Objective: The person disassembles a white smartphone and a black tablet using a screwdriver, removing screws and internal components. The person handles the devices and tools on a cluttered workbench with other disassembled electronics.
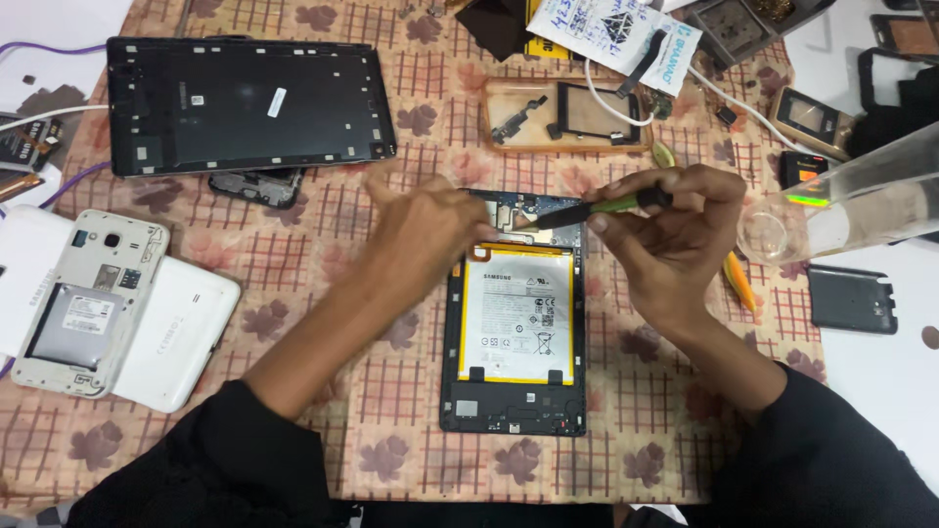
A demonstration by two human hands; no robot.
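1. The opened tablet (514, 337) lies flat mid-worktop, its white battery (516, 313) exposed.
2. Left hand (425, 235) presses on the tablet's top-left corner, fingers spread loose, gripping nothing.
3. Right hand (670, 235) has its fingers pinched around a green-handled tool (597, 207), tip at the tablet's upper edge.

Not many labels around here. The biggest is the white rectangular battery label with a yellow border (516, 311), sitting mid-scene inside the opened tablet. Far left, a small white sticker strip (277, 102) lies slanted on the big black back panel. Near left, a grey-white rectangular battery label (78, 315) sits in the open white phone. Far centre, there's a white printed paper sheet (616, 27) over something yellow, and at the right a small glowing orange-green screen (808, 179).
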